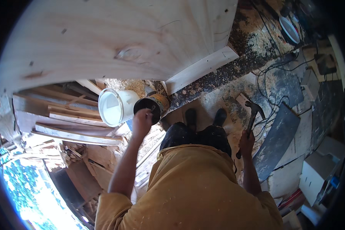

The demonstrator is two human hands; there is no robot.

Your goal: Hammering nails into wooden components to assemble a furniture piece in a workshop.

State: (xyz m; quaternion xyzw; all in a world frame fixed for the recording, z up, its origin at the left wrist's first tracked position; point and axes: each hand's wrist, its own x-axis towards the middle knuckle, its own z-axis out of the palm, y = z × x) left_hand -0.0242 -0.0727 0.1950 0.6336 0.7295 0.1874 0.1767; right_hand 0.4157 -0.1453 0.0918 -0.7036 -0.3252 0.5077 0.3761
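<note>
My right hand (247, 142) is wrapped round the handle of a claw hammer (251, 122), its metal head pointing up and away from me. My left hand (142, 119) is at the mouth of a dark round tin (154, 109), with its fingers drawn together. Whatever they may hold is too small to make out. Just left of the tin, a white plastic bucket (112, 108) leans with its mouth towards me. Ahead of both hands stands a large pale wooden panel (142, 42), with a narrow board (203, 68) along its lower right edge.
Timber offcuts (74, 126) are piled at left. A dark flat board (278, 142) lies on the floor at right, near tangled black cables (270, 76). Sawdust (264, 42) covers the far right ground. A white box (318, 172) stands at the lower right.
</note>
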